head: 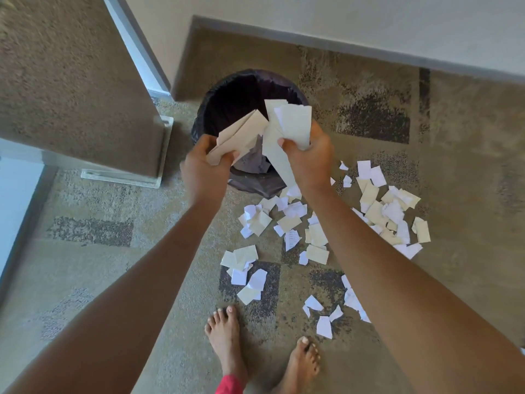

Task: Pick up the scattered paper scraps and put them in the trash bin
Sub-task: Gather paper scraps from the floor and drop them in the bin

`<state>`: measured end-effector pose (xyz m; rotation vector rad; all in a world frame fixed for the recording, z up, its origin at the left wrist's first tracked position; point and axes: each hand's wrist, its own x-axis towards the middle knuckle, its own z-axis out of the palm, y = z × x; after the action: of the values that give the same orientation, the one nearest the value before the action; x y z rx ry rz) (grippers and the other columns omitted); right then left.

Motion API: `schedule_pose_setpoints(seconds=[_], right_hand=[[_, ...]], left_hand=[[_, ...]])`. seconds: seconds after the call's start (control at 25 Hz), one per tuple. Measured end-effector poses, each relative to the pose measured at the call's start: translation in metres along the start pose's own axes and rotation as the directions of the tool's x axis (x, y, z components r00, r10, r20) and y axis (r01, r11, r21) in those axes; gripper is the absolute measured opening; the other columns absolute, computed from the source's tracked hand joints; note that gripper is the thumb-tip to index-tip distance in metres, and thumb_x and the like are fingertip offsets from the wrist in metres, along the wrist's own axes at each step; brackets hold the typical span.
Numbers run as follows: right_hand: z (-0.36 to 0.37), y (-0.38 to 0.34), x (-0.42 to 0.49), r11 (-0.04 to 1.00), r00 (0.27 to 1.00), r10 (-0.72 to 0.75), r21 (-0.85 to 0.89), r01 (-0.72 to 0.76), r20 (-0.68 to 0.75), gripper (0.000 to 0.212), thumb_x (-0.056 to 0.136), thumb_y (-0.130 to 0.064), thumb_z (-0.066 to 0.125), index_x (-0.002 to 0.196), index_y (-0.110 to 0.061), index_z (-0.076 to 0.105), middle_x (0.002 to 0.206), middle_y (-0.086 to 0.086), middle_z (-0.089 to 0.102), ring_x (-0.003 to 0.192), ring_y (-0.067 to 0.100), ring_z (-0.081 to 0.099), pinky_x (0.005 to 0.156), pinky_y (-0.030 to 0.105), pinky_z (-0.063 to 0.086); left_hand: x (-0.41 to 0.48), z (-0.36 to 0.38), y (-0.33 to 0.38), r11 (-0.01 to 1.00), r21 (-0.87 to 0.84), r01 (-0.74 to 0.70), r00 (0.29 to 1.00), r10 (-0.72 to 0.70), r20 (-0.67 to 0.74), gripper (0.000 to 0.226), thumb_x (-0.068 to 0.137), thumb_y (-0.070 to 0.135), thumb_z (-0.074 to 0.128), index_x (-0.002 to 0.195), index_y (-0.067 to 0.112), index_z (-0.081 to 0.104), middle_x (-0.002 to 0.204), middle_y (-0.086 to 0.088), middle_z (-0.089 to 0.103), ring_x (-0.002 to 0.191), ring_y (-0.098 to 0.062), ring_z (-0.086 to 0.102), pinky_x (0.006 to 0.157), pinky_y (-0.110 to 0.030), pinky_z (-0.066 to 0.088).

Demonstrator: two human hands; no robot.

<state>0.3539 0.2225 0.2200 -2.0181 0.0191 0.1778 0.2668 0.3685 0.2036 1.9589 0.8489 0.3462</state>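
Observation:
A round trash bin (224, 89) lined with a dark bag stands on the carpet near a wall corner. My left hand (203, 169) grips a bunch of cream paper scraps (241, 135) over the bin's near rim. My right hand (311, 157) grips another bunch of white and cream scraps (289, 123), also above the bin's mouth. Several more scraps lie scattered on the carpet to the bin's right and in front of it (312, 234), with a further cluster at the far right (392, 211).
A wall corner and baseboard (312, 41) run behind the bin. A brown panel on a clear base (122, 177) stands at the left. My bare feet (224, 336) are on the patterned carpet just below the scraps.

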Motion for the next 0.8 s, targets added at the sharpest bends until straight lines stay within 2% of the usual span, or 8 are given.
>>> schedule_pose_setpoints(seconds=[0.12, 0.32, 0.4, 0.48, 0.52, 0.64, 0.68, 0.8], right_hand=[[0.016, 0.003, 0.018, 1.0, 1.0, -0.006, 0.018, 0.006, -0.007, 0.023, 0.072, -0.008, 0.07, 0.094, -0.012, 0.063, 0.083, 0.005, 0.069, 0.081, 0.027, 0.065, 0.068, 0.049, 0.056], [0.04, 0.012, 0.045, 0.997, 0.998, 0.056, 0.049, -0.055, -0.015, 0.025, 0.07, -0.009, 0.07, 0.092, -0.019, 0.061, 0.085, 0.0, 0.07, 0.081, 0.023, 0.067, 0.07, 0.046, 0.057], [0.048, 0.015, 0.056, 0.997, 0.997, 0.077, 0.021, -0.077, -0.007, 0.027, 0.072, -0.008, 0.071, 0.095, -0.015, 0.061, 0.085, 0.0, 0.069, 0.078, 0.017, 0.067, 0.069, 0.036, 0.058], [0.053, 0.017, 0.065, 0.994, 0.994, 0.105, -0.039, -0.105, 0.006, 0.026, 0.074, -0.008, 0.071, 0.098, -0.013, 0.06, 0.083, -0.004, 0.067, 0.071, 0.007, 0.063, 0.059, 0.015, 0.051], [0.056, 0.019, 0.069, 0.991, 0.993, 0.117, -0.061, -0.117, 0.004, 0.026, 0.075, -0.008, 0.072, 0.098, -0.013, 0.06, 0.082, -0.004, 0.067, 0.07, 0.006, 0.062, 0.056, 0.013, 0.048], [0.064, 0.024, 0.076, 0.985, 0.989, 0.147, -0.088, -0.147, -0.003, 0.03, 0.074, -0.009, 0.073, 0.101, -0.01, 0.059, 0.085, -0.001, 0.068, 0.075, 0.013, 0.064, 0.058, 0.021, 0.048], [0.066, 0.027, 0.077, 0.983, 0.988, 0.157, -0.097, -0.157, -0.003, 0.031, 0.074, -0.009, 0.073, 0.101, -0.009, 0.059, 0.085, -0.001, 0.067, 0.075, 0.013, 0.063, 0.057, 0.02, 0.046], [0.072, 0.033, 0.078, 0.98, 0.986, 0.168, -0.104, -0.169, -0.012, 0.032, 0.072, -0.012, 0.075, 0.099, -0.01, 0.058, 0.086, 0.0, 0.067, 0.079, 0.015, 0.064, 0.059, 0.022, 0.047]], left_hand=[[0.019, 0.011, -0.003, 1.0, -0.005, 0.001, 1.0, -0.001, -0.001, 0.018, 0.077, 0.024, 0.078, 0.087, 0.023, 0.063, 0.072, 0.023, 0.062, 0.068, 0.002, 0.06, 0.059, -0.027, 0.053], [0.044, 0.03, -0.009, 0.993, 0.097, -0.063, 0.998, 0.06, 0.036, 0.02, 0.08, 0.028, 0.075, 0.091, 0.017, 0.062, 0.072, 0.018, 0.059, 0.064, -0.005, 0.055, 0.049, -0.012, 0.034], [0.053, 0.039, -0.012, 0.988, 0.138, -0.074, 0.996, 0.067, 0.055, 0.022, 0.081, 0.028, 0.074, 0.093, 0.015, 0.061, 0.074, 0.015, 0.06, 0.065, -0.007, 0.054, 0.05, -0.017, 0.032], [0.06, 0.046, -0.014, 0.982, 0.178, -0.067, 0.995, 0.053, 0.083, 0.024, 0.083, 0.029, 0.072, 0.097, 0.014, 0.06, 0.079, 0.011, 0.062, 0.071, -0.011, 0.056, 0.056, -0.024, 0.036], [0.063, 0.049, -0.014, 0.978, 0.197, -0.064, 0.994, 0.045, 0.1, 0.025, 0.084, 0.03, 0.071, 0.099, 0.014, 0.06, 0.081, 0.009, 0.064, 0.074, -0.013, 0.058, 0.059, -0.025, 0.038], [0.067, 0.057, -0.017, 0.969, 0.24, -0.062, 0.99, 0.029, 0.137, 0.028, 0.084, 0.031, 0.071, 0.102, 0.015, 0.058, 0.087, 0.0, 0.069, 0.082, -0.022, 0.065, 0.063, -0.034, 0.049], [0.067, 0.058, -0.019, 0.968, 0.242, -0.061, 0.989, 0.026, 0.146, 0.029, 0.084, 0.033, 0.071, 0.103, 0.015, 0.058, 0.089, 0.0, 0.07, 0.083, -0.022, 0.066, 0.065, -0.037, 0.052], [0.067, 0.062, -0.023, 0.975, 0.214, -0.063, 0.984, 0.024, 0.177, 0.03, 0.083, 0.038, 0.072, 0.104, 0.02, 0.06, 0.092, 0.007, 0.07, 0.084, -0.016, 0.067, 0.072, -0.04, 0.056]])
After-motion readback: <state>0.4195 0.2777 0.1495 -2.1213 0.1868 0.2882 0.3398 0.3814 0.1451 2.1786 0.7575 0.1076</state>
